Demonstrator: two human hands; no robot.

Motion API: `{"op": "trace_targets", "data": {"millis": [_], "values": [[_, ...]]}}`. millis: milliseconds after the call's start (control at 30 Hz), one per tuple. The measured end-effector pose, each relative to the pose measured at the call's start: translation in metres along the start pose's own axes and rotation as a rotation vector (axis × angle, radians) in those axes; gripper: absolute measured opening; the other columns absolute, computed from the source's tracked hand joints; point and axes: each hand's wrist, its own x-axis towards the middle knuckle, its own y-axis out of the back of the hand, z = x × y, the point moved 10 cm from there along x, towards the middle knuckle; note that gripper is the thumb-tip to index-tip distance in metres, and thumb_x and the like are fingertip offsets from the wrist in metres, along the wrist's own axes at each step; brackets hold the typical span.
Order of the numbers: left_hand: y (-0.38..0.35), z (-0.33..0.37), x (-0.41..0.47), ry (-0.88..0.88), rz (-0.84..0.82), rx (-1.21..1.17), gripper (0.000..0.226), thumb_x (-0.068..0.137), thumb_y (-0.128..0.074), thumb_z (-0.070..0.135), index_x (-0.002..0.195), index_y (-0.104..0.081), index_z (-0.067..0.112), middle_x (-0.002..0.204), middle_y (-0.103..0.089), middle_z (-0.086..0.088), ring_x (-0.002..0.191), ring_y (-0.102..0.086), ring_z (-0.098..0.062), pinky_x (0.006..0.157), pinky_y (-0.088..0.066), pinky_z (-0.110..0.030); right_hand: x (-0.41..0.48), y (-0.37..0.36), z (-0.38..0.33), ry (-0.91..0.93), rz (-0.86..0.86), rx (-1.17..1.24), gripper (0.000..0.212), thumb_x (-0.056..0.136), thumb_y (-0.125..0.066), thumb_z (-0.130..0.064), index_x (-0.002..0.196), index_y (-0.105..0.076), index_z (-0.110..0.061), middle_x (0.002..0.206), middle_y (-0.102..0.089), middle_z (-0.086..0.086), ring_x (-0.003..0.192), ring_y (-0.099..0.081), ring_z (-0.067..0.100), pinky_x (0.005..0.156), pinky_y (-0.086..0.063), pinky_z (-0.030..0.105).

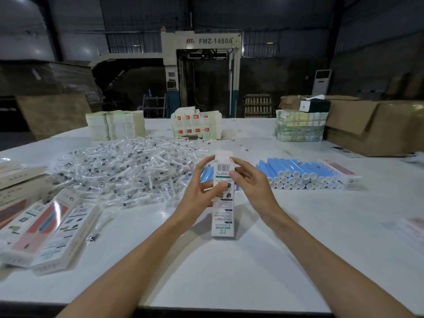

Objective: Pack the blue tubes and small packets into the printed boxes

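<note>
The left hand point(199, 189) gripped the printed box point(223, 210) from its left side, fingers curled round the edge and the thumb laid across the front face. The right hand point(250, 182) pinched the box's upper right edge, index finger and thumb meeting just below the open top flap point(224, 154), which stood up white above the barcode. The box was held upright between both hands at the middle of the desk point(229, 271), its print upside down to the wearer. Whether its lower end touched the desk could not be told.

Just behind the left hand lay a few blue tubes point(206, 176), partly hidden by the fingers. To the right, a larger stack of blue tubes point(298, 174) lay in neat rows with their white caps facing the person, and a long printed box point(339, 171) rested against its far right side. To the left spread a wide, loose heap of small packets point(119, 173) in clear wrap.

At the left edge of the desk lay several closed printed boxes point(52, 228), overlapping one another, with one stray packet point(93, 237) beside them. Along the far edge stood piles of flat pale cartons point(114, 125), a pile of printed carton blanks point(197, 127) and a wrapped bundle point(300, 128). A big brown cardboard box point(371, 127) sat at the far right. Behind the desk stood a machine point(202, 65) marked FMZ-1450A.
</note>
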Motion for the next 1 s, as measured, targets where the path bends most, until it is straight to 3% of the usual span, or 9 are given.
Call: {"op": "trace_targets", "data": {"millis": [133, 300, 400, 533, 633, 833, 1000], "values": [[-0.003, 0.0, 0.0, -0.003, -0.029, 0.018, 0.068, 0.099, -0.079, 0.032, 0.153, -0.042, 0.052, 0.119, -0.08, -0.012, 0.109, -0.078, -0.033, 0.079, -0.065, -0.039, -0.002, -0.001, -0.001, 0.002, -0.029, -0.005, 0.027, 0.106, -0.059, -0.01, 0.132, -0.066, -0.013, 0.113, -0.077, 0.002, 0.107, -0.071, 0.015, 0.092, -0.057, 0.027], [-0.003, -0.004, -0.003, 0.039, -0.015, 0.01, 0.055, 0.092, -0.085, 0.037, 0.137, -0.056, 0.05, 0.115, -0.081, -0.012, 0.104, -0.079, -0.034, 0.076, -0.065, -0.04, -0.002, -0.003, -0.001, -0.016, -0.132, -0.061, 0.019, 0.108, -0.055, -0.011, 0.123, -0.066, -0.007, 0.112, -0.074, 0.011, 0.104, -0.069, 0.024, 0.092, -0.056, 0.032], [-0.004, -0.008, -0.003, 0.06, -0.027, 0.024, 0.057, 0.09, -0.085, 0.038, 0.138, -0.056, 0.043, 0.11, -0.082, -0.015, 0.101, -0.08, -0.034, 0.077, -0.064, -0.038, -0.003, -0.002, 0.001, -0.039, -0.181, -0.076, 0.016, 0.108, -0.055, -0.014, 0.118, -0.066, -0.009, 0.107, -0.075, 0.007, 0.096, -0.069, 0.016, 0.086, -0.056, 0.026], [-0.007, -0.007, -0.004, 0.075, -0.05, 0.001, 0.055, 0.09, -0.085, 0.038, 0.136, -0.056, 0.046, 0.112, -0.082, -0.015, 0.101, -0.08, -0.034, 0.077, -0.064, -0.037, 0.001, 0.01, 0.002, -0.082, -0.069, 0.04, 0.021, 0.11, -0.053, -0.03, 0.118, -0.064, -0.015, 0.101, -0.078, 0.011, 0.094, -0.075, 0.03, 0.079, -0.059, 0.029], [-0.012, -0.009, -0.006, 0.091, -0.103, -0.015, 0.052, 0.095, -0.082, 0.029, 0.137, -0.057, 0.048, 0.113, -0.081, -0.018, 0.1, -0.08, -0.034, 0.077, -0.064, -0.037, 0.006, 0.026, 0.008, -0.107, 0.036, 0.065, 0.018, 0.107, -0.058, -0.028, 0.125, -0.06, -0.023, 0.096, -0.079, 0.012, 0.085, -0.076, 0.028, 0.071, -0.059, 0.029], [-0.021, -0.011, -0.009, 0.127, -0.15, -0.02, 0.055, 0.101, -0.076, 0.016, 0.146, -0.052, 0.035, 0.114, -0.08, -0.022, 0.103, -0.079, -0.039, 0.08, -0.065, -0.042, 0.01, 0.028, 0.005, -0.039, -0.004, -0.109, 0.006, 0.104, -0.064, -0.019, 0.109, -0.067, -0.022, 0.082, -0.079, 0.009, 0.066, -0.066, 0.019, 0.066, -0.057, 0.031], [-0.021, -0.012, -0.012, 0.129, -0.16, -0.017, 0.052, 0.102, -0.074, 0.014, 0.145, -0.053, 0.034, 0.113, -0.08, -0.022, 0.101, -0.079, -0.04, 0.079, -0.065, -0.041, 0.007, 0.025, -0.007, 0.08, -0.053, -0.235, 0.01, 0.104, -0.061, -0.013, 0.097, -0.066, -0.018, 0.08, -0.076, 0.005, 0.07, -0.068, 0.025, 0.063, -0.057, 0.033]]}}
